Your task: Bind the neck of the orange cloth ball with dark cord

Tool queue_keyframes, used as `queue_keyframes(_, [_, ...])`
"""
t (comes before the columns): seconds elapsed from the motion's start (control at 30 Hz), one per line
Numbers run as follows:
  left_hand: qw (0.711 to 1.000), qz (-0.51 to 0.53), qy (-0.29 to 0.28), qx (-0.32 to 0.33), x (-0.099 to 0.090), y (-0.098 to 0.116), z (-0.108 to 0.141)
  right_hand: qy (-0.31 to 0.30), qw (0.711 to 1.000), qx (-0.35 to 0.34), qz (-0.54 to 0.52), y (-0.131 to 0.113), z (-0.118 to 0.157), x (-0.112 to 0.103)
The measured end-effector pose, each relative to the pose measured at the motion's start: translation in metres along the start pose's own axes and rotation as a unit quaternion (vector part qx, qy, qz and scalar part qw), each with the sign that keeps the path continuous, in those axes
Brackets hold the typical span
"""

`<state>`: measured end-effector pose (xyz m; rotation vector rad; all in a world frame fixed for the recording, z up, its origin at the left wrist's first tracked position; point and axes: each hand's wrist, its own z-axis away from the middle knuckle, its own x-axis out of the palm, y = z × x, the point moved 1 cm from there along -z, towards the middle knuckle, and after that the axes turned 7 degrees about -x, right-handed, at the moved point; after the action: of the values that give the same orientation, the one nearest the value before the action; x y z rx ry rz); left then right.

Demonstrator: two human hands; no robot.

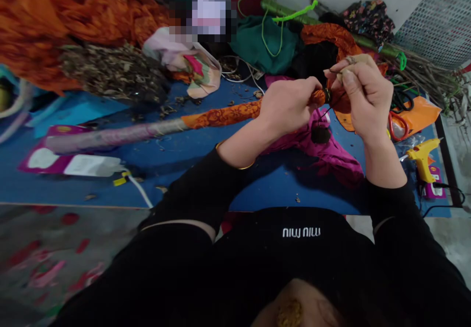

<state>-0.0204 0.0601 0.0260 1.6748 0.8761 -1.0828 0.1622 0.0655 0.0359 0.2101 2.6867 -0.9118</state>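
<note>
My left hand (285, 105) is closed around a long stick wrapped in patterned orange cloth (222, 116). Toward its left end the stick shows a greyish, partly purple wrapping (110, 136). Near the other end, just past my left fingers, a dark cord (334, 102) is wound around the orange cloth. My right hand (368, 94) pinches the cord between thumb and fingers, a little above and to the right of the binding. Below the hands lies crumpled magenta fabric (331, 157) with a dark round lump (321, 134) on it.
On the blue table (206, 170) are a white power strip (91, 165), a yellow glue gun (423, 159) and red-handled scissors (398, 125). Dried plant matter (114, 74), orange cloth (95, 13) and green fabric (267, 44) lie along the back. Twigs (423, 74) are piled at the right.
</note>
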Motion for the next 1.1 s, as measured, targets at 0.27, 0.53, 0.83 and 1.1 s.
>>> queue_keyframes(0.27, [0.987, -0.095, 0.071, 0.106, 0.015, 0.013, 0.009, -0.052, 0.995, 0.048, 0.075, -0.003, 0.002, -0.003])
queue_keyframes(0.53, [0.976, -0.100, 0.118, 0.151, 0.027, 0.009, 0.008, -0.056, 0.990, 0.090, 0.090, -0.005, 0.003, -0.004])
queue_keyframes(0.83, [0.986, -0.077, 0.081, 0.127, 0.020, -0.002, 0.005, 0.048, 0.984, 0.152, -0.081, -0.016, 0.000, -0.008])
queue_keyframes(1.1, [0.996, 0.020, 0.033, 0.085, -0.010, -0.021, 0.001, 0.110, 0.970, 0.188, -0.107, 0.016, -0.011, -0.060])
